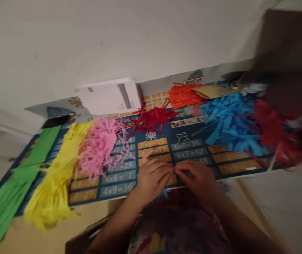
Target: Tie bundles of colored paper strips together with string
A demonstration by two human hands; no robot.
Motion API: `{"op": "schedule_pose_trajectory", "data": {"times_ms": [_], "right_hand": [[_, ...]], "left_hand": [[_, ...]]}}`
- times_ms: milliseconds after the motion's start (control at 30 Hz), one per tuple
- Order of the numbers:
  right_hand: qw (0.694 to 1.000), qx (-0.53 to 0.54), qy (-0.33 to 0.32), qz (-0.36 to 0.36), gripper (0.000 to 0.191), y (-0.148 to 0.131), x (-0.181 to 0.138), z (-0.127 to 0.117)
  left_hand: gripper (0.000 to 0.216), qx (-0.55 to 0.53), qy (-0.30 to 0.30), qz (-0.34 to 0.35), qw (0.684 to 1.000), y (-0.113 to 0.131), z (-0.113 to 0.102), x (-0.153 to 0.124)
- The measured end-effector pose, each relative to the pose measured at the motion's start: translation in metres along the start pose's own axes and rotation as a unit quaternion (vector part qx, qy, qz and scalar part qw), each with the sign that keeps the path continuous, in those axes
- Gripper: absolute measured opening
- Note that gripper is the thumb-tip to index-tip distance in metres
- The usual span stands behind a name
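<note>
My left hand (154, 176) is over the front edge of the table mat (119, 179), its thumb and fingers pinched together and one finger raised. Almost touching it, my right hand (198, 178) is closed in a pinch too. Whatever lies between the fingertips is too small and blurred to name. A bit of blue paper fringe (164, 193) shows just below my left hand. Left of my hands is a fluffy pink paper tassel (99, 144); beyond them lies a red paper tassel (154, 118). To the right sits a blue paper tassel (231, 123).
Yellow (58, 176) and green fringed paper (26, 180) hang over the left front edge, near a black phone (55, 121). A white box (111, 95) stands against the wall. Orange fringe (184, 95) and dark red fringe (272, 130) lie at the right.
</note>
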State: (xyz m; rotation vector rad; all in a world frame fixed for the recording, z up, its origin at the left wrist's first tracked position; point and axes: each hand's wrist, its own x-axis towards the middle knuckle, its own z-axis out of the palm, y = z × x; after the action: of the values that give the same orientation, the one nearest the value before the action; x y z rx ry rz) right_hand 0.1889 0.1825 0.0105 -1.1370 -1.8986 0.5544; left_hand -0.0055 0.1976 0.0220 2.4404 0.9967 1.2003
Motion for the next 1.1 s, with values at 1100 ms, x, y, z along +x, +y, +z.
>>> {"op": "schedule_pose_trajectory", "data": {"times_ms": [1100], "right_hand": [[0.853, -0.293, 0.299, 0.311, 0.029, 0.086, -0.027, -0.130]], "left_hand": [[0.012, -0.195, -0.077, -0.218, 0.953, 0.001, 0.019, 0.003]]}}
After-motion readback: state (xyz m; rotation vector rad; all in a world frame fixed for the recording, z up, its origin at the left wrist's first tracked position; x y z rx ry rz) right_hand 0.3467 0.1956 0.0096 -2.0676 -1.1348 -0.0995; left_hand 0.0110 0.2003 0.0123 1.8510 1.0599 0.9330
